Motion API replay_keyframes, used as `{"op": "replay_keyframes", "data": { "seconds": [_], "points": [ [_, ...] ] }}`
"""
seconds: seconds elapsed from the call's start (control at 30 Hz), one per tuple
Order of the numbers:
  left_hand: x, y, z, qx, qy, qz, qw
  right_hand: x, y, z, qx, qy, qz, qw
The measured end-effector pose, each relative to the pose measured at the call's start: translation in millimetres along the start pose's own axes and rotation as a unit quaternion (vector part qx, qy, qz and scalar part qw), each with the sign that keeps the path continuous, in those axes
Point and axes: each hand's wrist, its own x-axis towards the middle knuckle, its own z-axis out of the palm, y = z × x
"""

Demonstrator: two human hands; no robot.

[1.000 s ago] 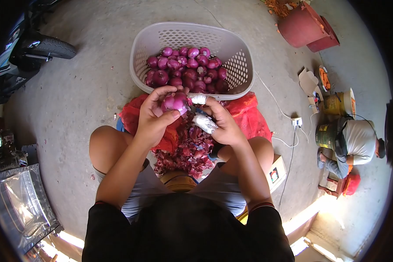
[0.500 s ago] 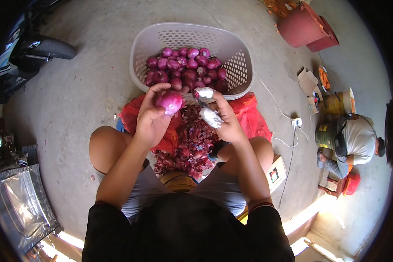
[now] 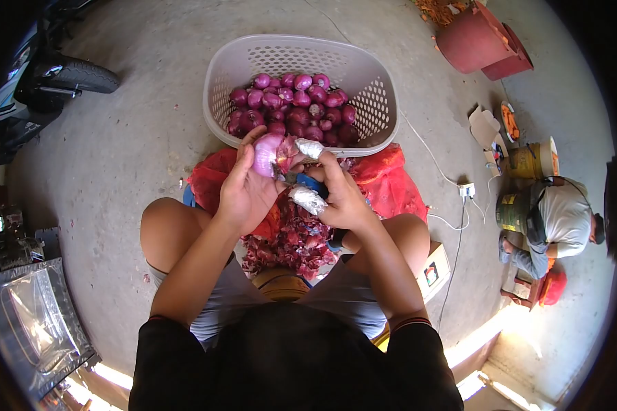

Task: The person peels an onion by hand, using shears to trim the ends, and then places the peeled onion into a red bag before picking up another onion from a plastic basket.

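Cupped around its load, the bare left hand held a round, purple-pink onion at the finger end of the palm, its ragged, papery end turned toward the other hand. On the right hand, forefinger and thumb wore crinkled silver foil wraps and stood apart, with the forefinger's wrap just beside the onion's loose skin; whether it pinched that skin, I could not tell. Something small and blue showed between those two digits, its shape partly hidden. Beyond the hands sat an oval, pale grey plastic basket with perforated walls, holding a heap of glossy purple onions. Below the hands lay a pile of dark red onion skins, flanked by bright red mesh.
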Motion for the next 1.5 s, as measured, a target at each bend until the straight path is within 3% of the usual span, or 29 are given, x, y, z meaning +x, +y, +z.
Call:
{"op": "replay_keyframes", "data": {
  "seconds": [0.23,0.5,0.67,0.97,1.5],
  "points": [
    [0.3,-4.6,-0.2,-0.026,0.005,-0.022,0.999,-1.4,0.3,3.7,-0.04,-0.02,0.053,0.998],
    [-6.3,-8.4,-1.9,-0.067,0.0,-0.064,0.996,4.8,2.8,7.3,0.001,0.048,-0.006,0.999],
    [-2.5,-6.9,1.5,-0.055,-0.024,-0.038,0.997,1.4,-0.7,9.3,0.048,0.039,0.019,0.998],
    [-3.5,-3.9,0.8,-0.038,-0.015,-0.028,0.999,1.3,1.5,3.3,-0.057,-0.026,0.015,0.998],
    [-4.1,-10.7,-7.6,0.008,-0.004,-0.019,1.0,1.4,-1.0,5.2,-0.009,-0.007,0.027,1.0]
  ]
}}
